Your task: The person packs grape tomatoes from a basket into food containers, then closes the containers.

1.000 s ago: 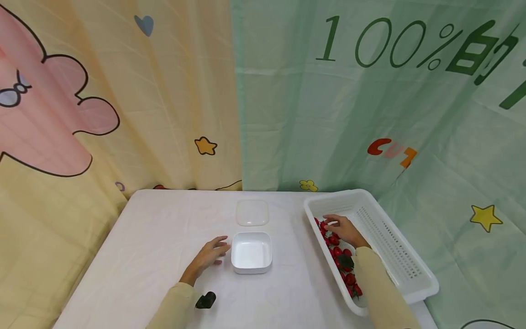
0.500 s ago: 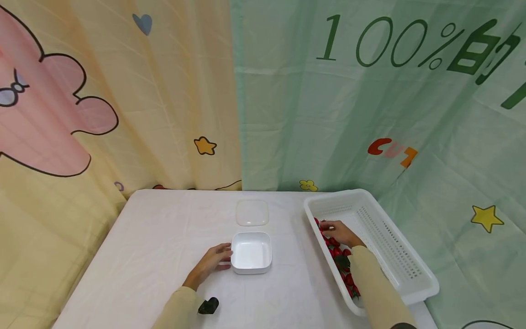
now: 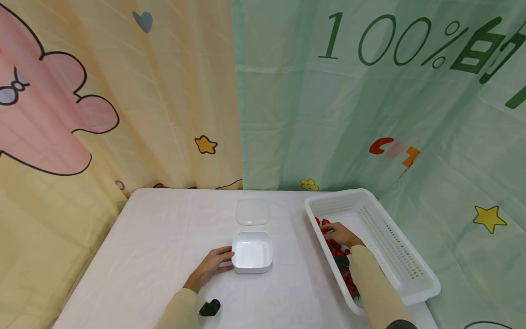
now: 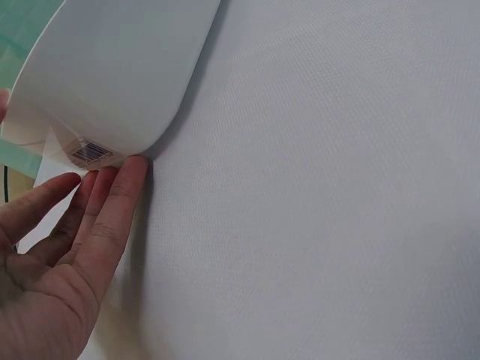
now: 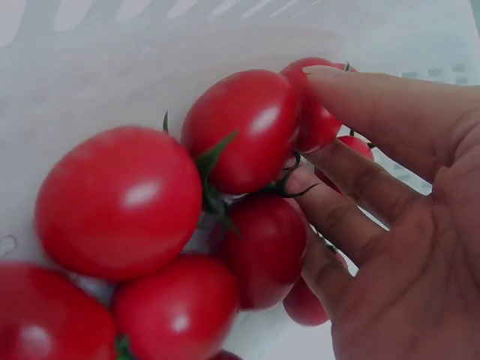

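A square white container point(image 3: 252, 265) with no lid on stands mid-table. At its left wall is my left hand point(image 3: 211, 266), fingers nearly straight, fingertips touching the wall by a barcode label point(image 4: 93, 151). To the right, a long white plastic basket point(image 3: 404, 249) holds several red cherry tomatoes point(image 5: 120, 202) with green stems along its left side. My right hand point(image 3: 342, 235) reaches down among them. In the right wrist view, its thumb and a finger pinch one cherry tomato point(image 5: 311, 112) near the basket wall. Some fingertips are hidden behind the fruit.
A translucent square lid point(image 3: 252, 211) lies flat behind the container. White cloth point(image 3: 164, 228) covers the table. Yellow and green printed curtains point(image 3: 287, 114) hang behind the far edge. The basket's raised rim stands between the tomatoes and the container.
My left hand has moved right and come against the container's wall. My right hand has lowered into the tomatoes and its fingers have closed in on one. Container and basket keep their places.
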